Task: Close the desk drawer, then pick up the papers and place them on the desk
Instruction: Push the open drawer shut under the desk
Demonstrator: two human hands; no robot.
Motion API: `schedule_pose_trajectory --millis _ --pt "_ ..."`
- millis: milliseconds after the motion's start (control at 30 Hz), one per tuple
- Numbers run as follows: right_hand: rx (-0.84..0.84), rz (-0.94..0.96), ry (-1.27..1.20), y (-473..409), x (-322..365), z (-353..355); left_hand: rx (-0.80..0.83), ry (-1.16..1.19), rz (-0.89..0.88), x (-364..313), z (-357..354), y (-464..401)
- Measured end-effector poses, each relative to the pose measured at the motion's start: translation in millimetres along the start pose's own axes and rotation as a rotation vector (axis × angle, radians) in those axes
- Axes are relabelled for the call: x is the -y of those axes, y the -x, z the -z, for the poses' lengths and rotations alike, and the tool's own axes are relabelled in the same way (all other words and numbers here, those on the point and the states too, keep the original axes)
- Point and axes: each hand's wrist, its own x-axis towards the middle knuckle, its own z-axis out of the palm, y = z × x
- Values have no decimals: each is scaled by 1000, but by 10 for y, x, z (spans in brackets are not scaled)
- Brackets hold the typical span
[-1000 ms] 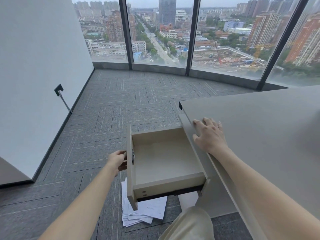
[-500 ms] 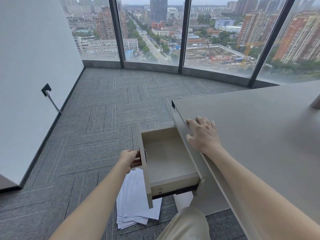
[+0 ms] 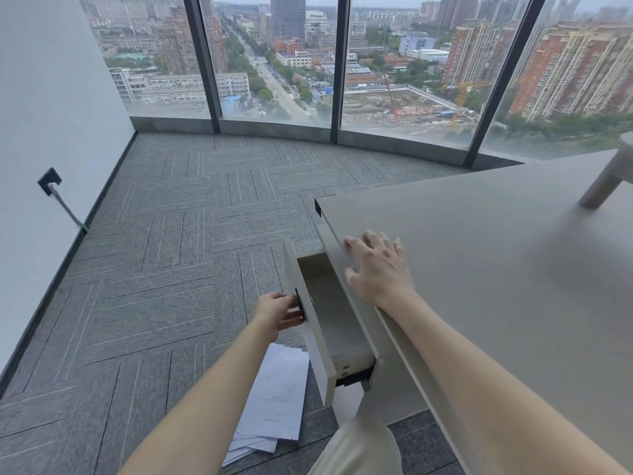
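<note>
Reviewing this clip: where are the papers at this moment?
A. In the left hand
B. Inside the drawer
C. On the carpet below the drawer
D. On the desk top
C: the papers lie fanned on the carpet under the partly open drawer, while the left hand is at the drawer front and the right hand rests flat on the desk.

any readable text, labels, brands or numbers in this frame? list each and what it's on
None can be read.
Top sheet of the papers on the carpet: a few short printed lines, too small and blurred to read.
Drawer, desk, wall socket: no markings visible.
</note>
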Motion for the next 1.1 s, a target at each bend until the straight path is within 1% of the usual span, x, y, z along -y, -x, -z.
schedule_pose_trajectory --millis 433,833,1100 --pt "-2 -4 1 -5 18 14 64 17 17 0 -367 -118" --pt "1 -1 7 4 38 34 107 -36 4 13 -624 -264" --pt "-10 -10 36 5 88 24 60 -21 -11 13 -758 -284"
